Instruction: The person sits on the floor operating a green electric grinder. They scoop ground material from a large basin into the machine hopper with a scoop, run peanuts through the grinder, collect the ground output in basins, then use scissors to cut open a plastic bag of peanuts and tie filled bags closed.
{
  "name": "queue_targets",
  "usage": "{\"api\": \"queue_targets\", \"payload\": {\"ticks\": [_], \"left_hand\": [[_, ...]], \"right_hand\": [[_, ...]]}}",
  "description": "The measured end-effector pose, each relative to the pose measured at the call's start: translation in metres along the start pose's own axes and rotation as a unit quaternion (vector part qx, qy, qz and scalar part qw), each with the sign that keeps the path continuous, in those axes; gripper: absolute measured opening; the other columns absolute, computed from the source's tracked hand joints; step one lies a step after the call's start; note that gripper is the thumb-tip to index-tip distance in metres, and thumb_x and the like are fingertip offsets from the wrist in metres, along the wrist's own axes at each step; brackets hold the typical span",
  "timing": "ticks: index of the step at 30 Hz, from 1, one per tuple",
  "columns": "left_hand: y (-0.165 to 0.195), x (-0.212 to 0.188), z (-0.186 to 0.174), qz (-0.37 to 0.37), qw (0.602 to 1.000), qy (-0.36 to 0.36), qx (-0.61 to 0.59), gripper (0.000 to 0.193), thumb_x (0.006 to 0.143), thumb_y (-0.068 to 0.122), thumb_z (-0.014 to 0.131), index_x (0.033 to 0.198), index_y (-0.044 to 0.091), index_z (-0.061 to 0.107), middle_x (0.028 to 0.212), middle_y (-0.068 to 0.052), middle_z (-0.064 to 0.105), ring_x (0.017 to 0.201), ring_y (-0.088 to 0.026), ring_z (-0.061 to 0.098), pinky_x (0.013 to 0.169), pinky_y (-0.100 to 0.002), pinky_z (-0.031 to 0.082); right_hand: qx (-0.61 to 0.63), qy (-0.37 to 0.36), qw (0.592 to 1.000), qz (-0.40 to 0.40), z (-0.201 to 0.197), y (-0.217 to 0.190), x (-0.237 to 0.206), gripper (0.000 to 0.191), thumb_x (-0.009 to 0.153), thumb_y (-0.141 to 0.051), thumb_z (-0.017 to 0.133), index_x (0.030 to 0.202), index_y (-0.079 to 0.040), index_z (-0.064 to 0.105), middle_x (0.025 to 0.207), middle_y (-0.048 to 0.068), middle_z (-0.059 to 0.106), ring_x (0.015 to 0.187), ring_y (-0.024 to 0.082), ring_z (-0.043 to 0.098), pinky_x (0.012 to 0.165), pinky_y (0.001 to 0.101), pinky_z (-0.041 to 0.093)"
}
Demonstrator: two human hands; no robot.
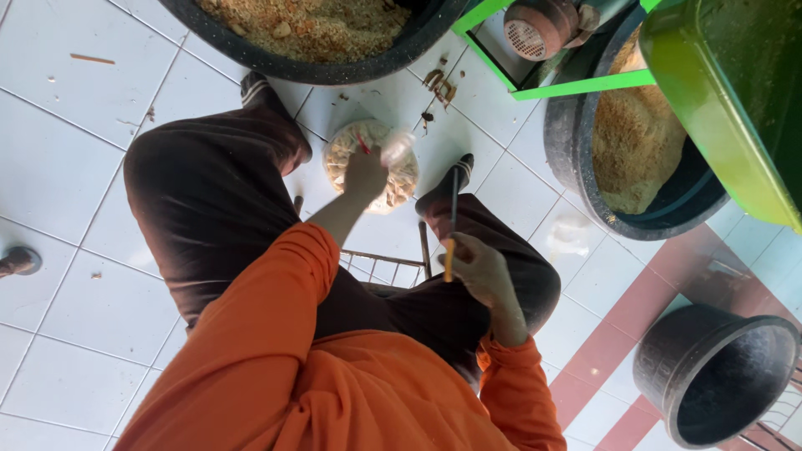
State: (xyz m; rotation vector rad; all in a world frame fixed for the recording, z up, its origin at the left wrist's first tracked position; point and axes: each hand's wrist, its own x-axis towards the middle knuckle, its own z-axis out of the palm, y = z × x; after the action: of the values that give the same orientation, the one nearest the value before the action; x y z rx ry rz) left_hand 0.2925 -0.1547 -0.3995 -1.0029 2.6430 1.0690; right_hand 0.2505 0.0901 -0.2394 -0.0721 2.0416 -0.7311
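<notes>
My left hand (366, 174) reaches down between my knees and is closed on the twisted top of a clear plastic bag (399, 179). The bag is packed with a light brown, crumbly, sawdust-like material and stands on the white tiled floor between my feet. My right hand (483, 269) is over my right knee and holds a thin stick-like tool (452, 227) with a yellow-orange lower part and a dark upper part, pointing away from me. My orange sleeves and dark trousers fill the lower middle of the view.
A large black basin (251, 52) of the same brown material lies at the top. A second filled black tub (576, 159) sits under a green machine (727, 92) at the right. There is an empty black bucket (668, 359) at lower right, a wire stool (380, 260) under me, and someone's shoe (18, 260) at far left.
</notes>
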Motion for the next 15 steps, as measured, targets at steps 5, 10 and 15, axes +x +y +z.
{"api": "queue_targets", "payload": {"ticks": [5,10,15], "left_hand": [[-0.031,0.008,-0.012,-0.126,0.938,-0.077,-0.314,0.033,0.09,0.031,0.077,0.103,0.001,0.069,0.093,-0.014,0.072,0.086,-0.027,0.073,0.074,-0.038,0.059],[-0.046,0.016,-0.004,-0.223,0.775,-0.092,-0.585,0.034,0.091,0.028,0.078,0.096,-0.004,0.069,0.09,-0.012,0.073,0.077,-0.017,0.073,0.068,-0.03,0.062],[-0.052,0.027,0.005,-0.267,0.804,-0.043,-0.53,0.027,0.087,0.024,0.077,0.089,-0.002,0.069,0.079,-0.012,0.072,0.062,-0.017,0.072,0.055,-0.031,0.06]], "right_hand": [[-0.049,-0.103,0.993,-0.03,0.029,-0.019,0.017,0.058,0.087,-0.017,0.074,0.141,-0.003,0.059,0.104,0.007,0.079,0.088,0.012,0.073,0.079,0.027,0.057],[0.003,-0.172,0.985,0.008,0.054,-0.028,0.042,0.062,0.087,-0.025,0.075,0.144,-0.004,0.058,0.096,0.006,0.077,0.085,0.011,0.071,0.082,0.0259,0.055],[0.079,-0.186,0.979,0.037,0.074,-0.017,0.067,0.068,0.086,-0.028,0.077,0.145,0.001,0.057,0.086,0.003,0.07,0.076,0.01,0.062,0.074,0.0257,0.051]]}}
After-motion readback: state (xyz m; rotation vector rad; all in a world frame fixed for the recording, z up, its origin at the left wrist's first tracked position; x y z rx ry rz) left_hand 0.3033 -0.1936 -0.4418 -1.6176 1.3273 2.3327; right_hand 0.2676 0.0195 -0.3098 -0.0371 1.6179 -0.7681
